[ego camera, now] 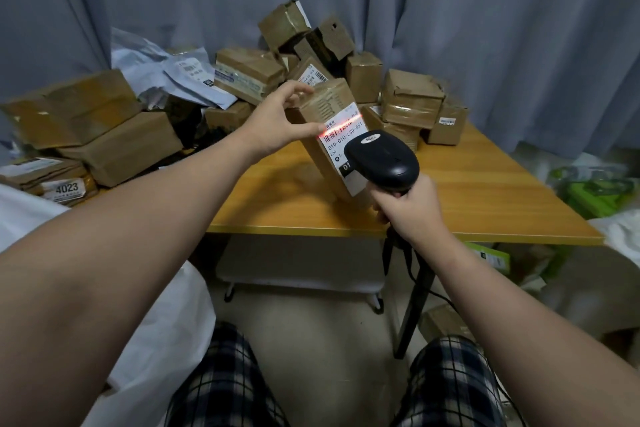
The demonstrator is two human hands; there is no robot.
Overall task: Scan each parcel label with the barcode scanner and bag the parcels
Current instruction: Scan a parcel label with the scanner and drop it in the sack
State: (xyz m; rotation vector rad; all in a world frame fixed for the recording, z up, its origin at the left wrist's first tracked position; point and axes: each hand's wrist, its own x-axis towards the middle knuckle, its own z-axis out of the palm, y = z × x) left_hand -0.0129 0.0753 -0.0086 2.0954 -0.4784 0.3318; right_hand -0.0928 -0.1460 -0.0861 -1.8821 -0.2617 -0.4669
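While the left hand pinches the tilted cardboard parcel near the table's front edge, the right hand, gripping the barcode scanner, should hold its red line steady across the label's barcode.

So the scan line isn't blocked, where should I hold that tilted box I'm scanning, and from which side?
Grip the tilted box at its upper left end, thumb and fingers across the brown faces, coming from the left, as the left hand does. Its white label faces the scanner in the right hand, so that side must stay uncovered.
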